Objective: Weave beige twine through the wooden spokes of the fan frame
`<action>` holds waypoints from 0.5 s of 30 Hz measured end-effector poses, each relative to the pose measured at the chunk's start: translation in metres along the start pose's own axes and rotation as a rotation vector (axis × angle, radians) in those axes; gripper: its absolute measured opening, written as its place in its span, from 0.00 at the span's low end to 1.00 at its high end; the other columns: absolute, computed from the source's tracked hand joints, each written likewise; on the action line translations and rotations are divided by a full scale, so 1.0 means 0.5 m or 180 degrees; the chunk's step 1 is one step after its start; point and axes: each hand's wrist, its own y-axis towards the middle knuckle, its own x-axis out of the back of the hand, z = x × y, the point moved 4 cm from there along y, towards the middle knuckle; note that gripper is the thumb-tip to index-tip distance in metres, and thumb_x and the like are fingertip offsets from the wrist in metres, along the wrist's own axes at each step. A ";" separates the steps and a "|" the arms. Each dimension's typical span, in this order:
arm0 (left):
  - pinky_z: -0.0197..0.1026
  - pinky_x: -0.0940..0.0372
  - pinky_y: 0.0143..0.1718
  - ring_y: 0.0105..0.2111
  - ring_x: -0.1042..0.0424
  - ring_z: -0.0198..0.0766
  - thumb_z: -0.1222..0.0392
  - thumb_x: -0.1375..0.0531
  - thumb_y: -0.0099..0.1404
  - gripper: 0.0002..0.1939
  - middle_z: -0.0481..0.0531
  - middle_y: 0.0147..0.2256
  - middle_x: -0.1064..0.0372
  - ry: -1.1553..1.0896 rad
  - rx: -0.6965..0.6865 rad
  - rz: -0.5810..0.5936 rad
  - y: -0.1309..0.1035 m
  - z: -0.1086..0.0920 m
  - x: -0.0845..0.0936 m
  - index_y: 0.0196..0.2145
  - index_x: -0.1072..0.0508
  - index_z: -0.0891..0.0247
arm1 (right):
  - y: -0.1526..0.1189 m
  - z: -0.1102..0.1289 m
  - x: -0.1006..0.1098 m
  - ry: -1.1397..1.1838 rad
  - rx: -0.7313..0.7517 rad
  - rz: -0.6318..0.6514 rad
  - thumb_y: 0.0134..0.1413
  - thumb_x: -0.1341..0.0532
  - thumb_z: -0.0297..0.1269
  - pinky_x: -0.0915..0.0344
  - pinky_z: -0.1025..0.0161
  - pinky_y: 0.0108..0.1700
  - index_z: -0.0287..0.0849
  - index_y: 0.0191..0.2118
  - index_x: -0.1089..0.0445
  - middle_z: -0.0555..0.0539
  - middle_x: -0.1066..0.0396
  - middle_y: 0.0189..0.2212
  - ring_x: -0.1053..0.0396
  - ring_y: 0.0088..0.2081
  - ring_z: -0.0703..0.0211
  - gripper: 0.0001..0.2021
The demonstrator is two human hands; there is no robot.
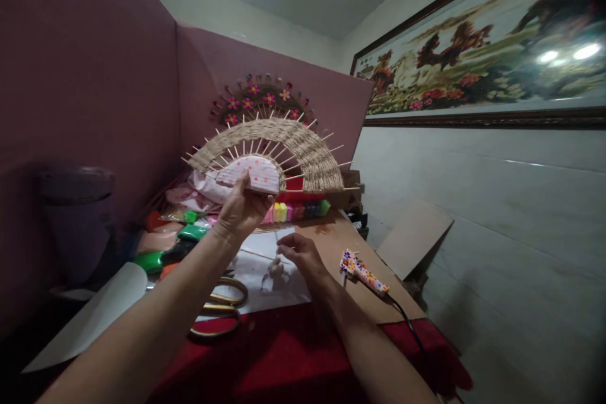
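Observation:
My left hand (243, 209) grips a half-round woven fan (265, 130) by its white base with pink dots, thumb in front. Thin wooden sticks radiate from that base through a band of tan twine, their tips poking past the outer edge. Lower and to the right, my right hand (305, 259) is closed with thumb and fingers together over a white sheet (255, 293); what it pinches is too small to make out. Just below those fingers lies a small greyish-brown bundle (276, 271), its kind unclear.
Gold-handled scissors (220, 309) lie left of the sheet. A flower-patterned glue gun (364, 273) with a black cord rests on brown board (392, 303) at right. Coloured clay packs (189, 233) crowd the left. A flowered fan (258, 98) stands against the pink panel (326, 95).

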 end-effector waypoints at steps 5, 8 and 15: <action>0.36 0.32 0.27 0.27 0.29 0.34 0.57 0.44 0.62 0.09 0.50 0.29 0.27 0.0237 -0.0217 -0.0077 -0.003 0.008 -0.006 0.36 0.30 0.64 | 0.000 0.014 0.020 -0.0539 0.0492 -0.0600 0.46 0.39 0.41 0.41 0.65 0.33 0.42 0.33 0.27 0.49 0.28 0.29 0.34 0.30 0.61 0.10; 0.38 0.31 0.31 0.28 0.28 0.35 0.57 0.43 0.61 0.08 0.50 0.29 0.27 0.0289 -0.0202 -0.0119 -0.012 0.042 0.017 0.34 0.30 0.64 | -0.005 0.032 0.026 -0.0389 0.0870 -0.0719 0.52 0.43 0.44 0.40 0.64 0.42 0.44 0.42 0.29 0.47 0.30 0.40 0.35 0.41 0.59 0.14; 0.42 0.33 0.42 0.36 0.27 0.38 0.60 0.37 0.55 0.11 0.54 0.33 0.26 0.0171 -0.0094 -0.0098 -0.040 0.151 0.059 0.36 0.30 0.68 | -0.004 0.044 0.006 0.0852 0.0903 -0.0347 0.48 0.43 0.56 0.41 0.60 0.50 0.43 0.45 0.32 0.45 0.29 0.41 0.36 0.49 0.55 0.24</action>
